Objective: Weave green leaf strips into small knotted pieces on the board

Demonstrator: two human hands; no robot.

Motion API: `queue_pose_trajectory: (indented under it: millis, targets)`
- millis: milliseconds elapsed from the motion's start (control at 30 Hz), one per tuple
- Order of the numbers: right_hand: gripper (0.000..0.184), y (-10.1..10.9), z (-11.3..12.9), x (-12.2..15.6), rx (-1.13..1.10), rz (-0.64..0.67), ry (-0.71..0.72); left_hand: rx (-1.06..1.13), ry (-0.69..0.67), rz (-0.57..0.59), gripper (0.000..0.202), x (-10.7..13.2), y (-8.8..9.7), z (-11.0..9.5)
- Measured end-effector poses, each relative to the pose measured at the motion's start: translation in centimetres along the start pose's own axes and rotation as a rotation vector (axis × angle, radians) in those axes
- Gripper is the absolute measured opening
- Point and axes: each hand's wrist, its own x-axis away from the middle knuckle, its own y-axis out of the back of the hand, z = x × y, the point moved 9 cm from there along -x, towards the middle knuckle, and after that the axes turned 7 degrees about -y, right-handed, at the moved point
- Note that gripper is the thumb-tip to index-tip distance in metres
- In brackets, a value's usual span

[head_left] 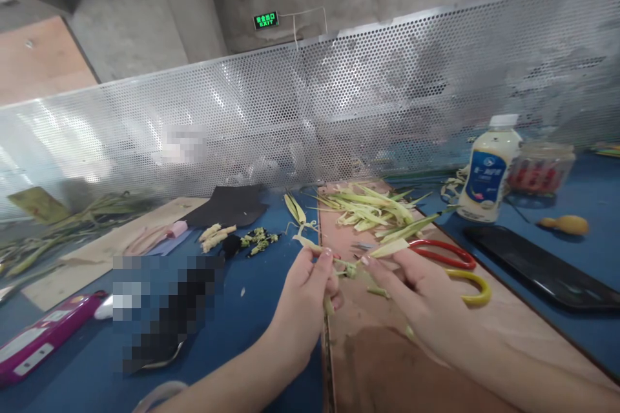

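Observation:
My left hand point(305, 284) is closed, thumb and fingers pinching a pale green leaf strip whose ends stick out above and below the fingers. My right hand point(416, 284) pinches another leaf strip point(390, 248), broad and pale. Between the fingertips of both hands is a small knotted green piece point(347, 269), which seems joined to the strips. Partly beneath my right hand lie scissors with one red and one yellow handle point(477, 284). Just beyond the hands, a heap of long leaf strips point(372, 210) rests on the brown board point(372, 361).
A white-capped bottle point(489, 171), a lidded clear jar point(542, 168) and a black phone point(542, 268) stand or lie at the right. Leftward are small woven pieces point(261, 240), black sheet point(227, 204) and a purple tool point(48, 335). A perforated metal screen point(271, 116) closes off the back.

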Motion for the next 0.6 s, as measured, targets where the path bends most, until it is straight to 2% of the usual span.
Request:
queue_pose_trajectory:
  millis: [167,333,467,600]
  targets:
    - [0.024,0.1,0.4,0.5,0.096,-0.058,0.068,0.017,0.041,0.042,0.018,0.1,-0.3,0.5]
    - [0.018,0.0,0.1,0.6,0.031,-0.064,0.094,-0.004,0.099,0.122,0.019,0.2,-0.9,1.1]
    - [0.016,-0.4,0.1,0.5,-0.001,-0.012,0.094,-0.086,0.046,0.102,0.019,0.0,-0.5,0.7]
    - [0.013,-0.2,-0.3,0.3,0.005,-0.032,0.068,-0.177,-0.009,0.126,0.018,-0.2,-0.4,0.3]
